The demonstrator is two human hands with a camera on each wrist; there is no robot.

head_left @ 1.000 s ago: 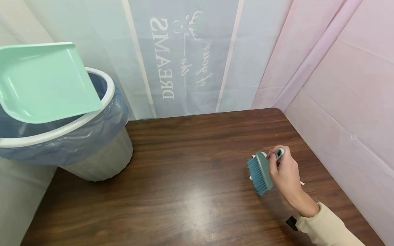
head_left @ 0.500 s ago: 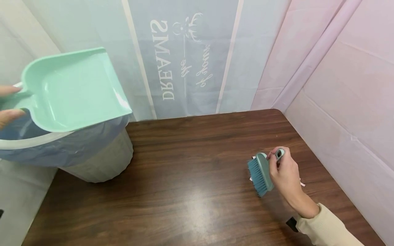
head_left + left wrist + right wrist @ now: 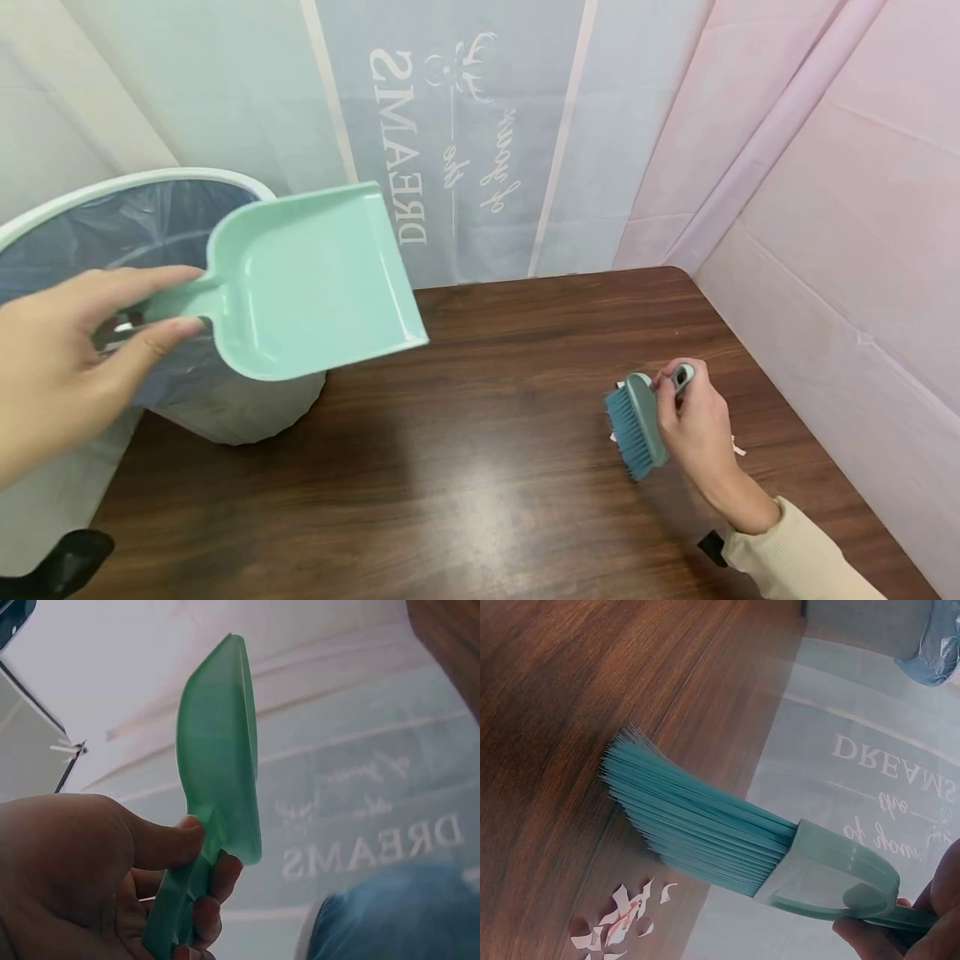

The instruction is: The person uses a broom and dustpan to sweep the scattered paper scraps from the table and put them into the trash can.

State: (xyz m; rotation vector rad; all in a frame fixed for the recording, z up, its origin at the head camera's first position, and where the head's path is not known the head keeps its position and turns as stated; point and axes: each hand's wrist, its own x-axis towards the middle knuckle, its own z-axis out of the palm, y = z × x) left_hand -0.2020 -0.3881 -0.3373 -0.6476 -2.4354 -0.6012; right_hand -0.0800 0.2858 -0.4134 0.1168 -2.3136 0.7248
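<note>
A mint-green dustpan (image 3: 322, 283) is held by its handle in my left hand (image 3: 90, 350), thumb on one side and fingers round the other. Its pan, with nothing on it, hangs in the air at the bin's right rim. My right hand (image 3: 697, 425) grips the handle of a hand brush (image 3: 637, 425) over the right part of the table. In the right wrist view the teal bristles (image 3: 697, 817) point down towards the wood. Close by the brush lies a small heap of torn paper scraps (image 3: 622, 915), mostly hidden in the head view.
A bin (image 3: 240, 408) with a blue plastic liner (image 3: 180, 208) stands at the left. The brown wooden table (image 3: 465, 400) meets a printed cloth (image 3: 465, 142) at the back and a pale pink wall covering (image 3: 847, 250) on the right.
The dustpan has moved right and lower, from over the bin's mouth towards the table. My left hand has come into view with it. The right hand and brush have hardly moved.
</note>
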